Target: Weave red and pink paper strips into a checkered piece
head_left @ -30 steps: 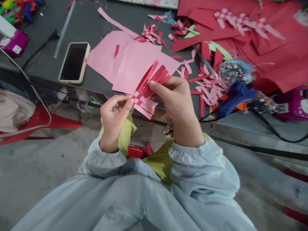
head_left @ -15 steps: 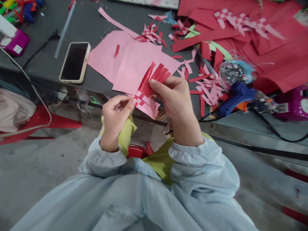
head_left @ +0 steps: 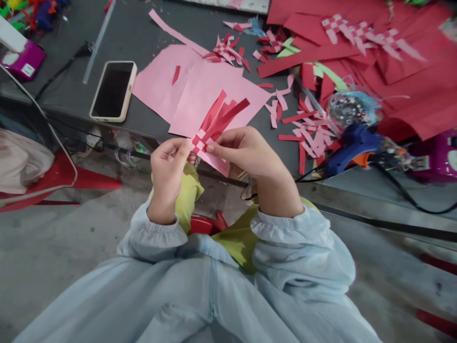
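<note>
A small weave of red and pink paper strips (head_left: 210, 133) is held in the air above my lap, just in front of the table edge. My left hand (head_left: 168, 164) pinches its left corner between thumb and fingers. My right hand (head_left: 246, 152) pinches it from the right, fingertips on the checkered part. Loose red strip ends fan up and to the right over the pink paper sheets (head_left: 200, 90) on the dark table (head_left: 132, 33).
A phone (head_left: 113, 90) lies face up at the table's left. A blue glue gun (head_left: 352, 147) with its cord lies at the right, beside scattered strips (head_left: 307, 133). Red paper sheets (head_left: 410, 81) and finished weaves (head_left: 360, 33) fill the far right. A purple box (head_left: 23, 64) sits far left.
My right hand has slid left and down along the weave, toward my left hand. The red strip ends now stand closer together and more upright.
</note>
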Demonstrator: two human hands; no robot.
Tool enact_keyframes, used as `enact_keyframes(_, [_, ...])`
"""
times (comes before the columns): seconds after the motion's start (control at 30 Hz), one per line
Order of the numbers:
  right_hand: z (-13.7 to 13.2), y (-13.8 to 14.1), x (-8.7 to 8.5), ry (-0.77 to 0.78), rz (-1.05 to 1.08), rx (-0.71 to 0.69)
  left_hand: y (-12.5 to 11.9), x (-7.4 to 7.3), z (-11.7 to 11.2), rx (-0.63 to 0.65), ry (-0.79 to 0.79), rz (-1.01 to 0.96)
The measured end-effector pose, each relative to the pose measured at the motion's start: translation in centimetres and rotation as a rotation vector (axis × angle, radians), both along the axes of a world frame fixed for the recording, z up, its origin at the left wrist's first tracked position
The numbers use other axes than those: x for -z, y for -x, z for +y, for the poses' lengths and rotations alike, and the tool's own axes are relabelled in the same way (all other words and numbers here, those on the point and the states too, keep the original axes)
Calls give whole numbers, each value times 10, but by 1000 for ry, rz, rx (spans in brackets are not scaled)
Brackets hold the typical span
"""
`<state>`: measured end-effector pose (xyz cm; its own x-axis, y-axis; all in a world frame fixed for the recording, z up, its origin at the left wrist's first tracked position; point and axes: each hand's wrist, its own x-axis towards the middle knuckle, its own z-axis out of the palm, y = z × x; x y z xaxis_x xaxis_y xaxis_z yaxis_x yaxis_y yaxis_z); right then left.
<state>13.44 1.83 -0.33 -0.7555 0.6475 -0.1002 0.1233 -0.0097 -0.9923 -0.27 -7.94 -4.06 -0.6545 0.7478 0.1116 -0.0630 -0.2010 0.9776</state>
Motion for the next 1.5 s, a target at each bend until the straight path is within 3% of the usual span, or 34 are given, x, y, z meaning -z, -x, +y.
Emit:
enact_keyframes(0.27, [-3, 2, -4, 60, 40, 45, -2, -6, -3, 78, 33, 63])
enact_keyframes(0.47, [2, 2, 8, 20, 153, 269, 0, 2, -2, 77, 38, 44])
enact_keyframes(0.7, [1, 8, 13, 76, 198, 330, -5, -7, -5, 249, 120, 82])
enact_keyframes(1.27, [-5, 15, 9, 67, 191, 433, -9, -6, -4, 210, 95, 5])
enact_keyframes(1.5, [-7, 18, 15, 80, 273, 404, -15, -12, -5, 179, 101, -95])
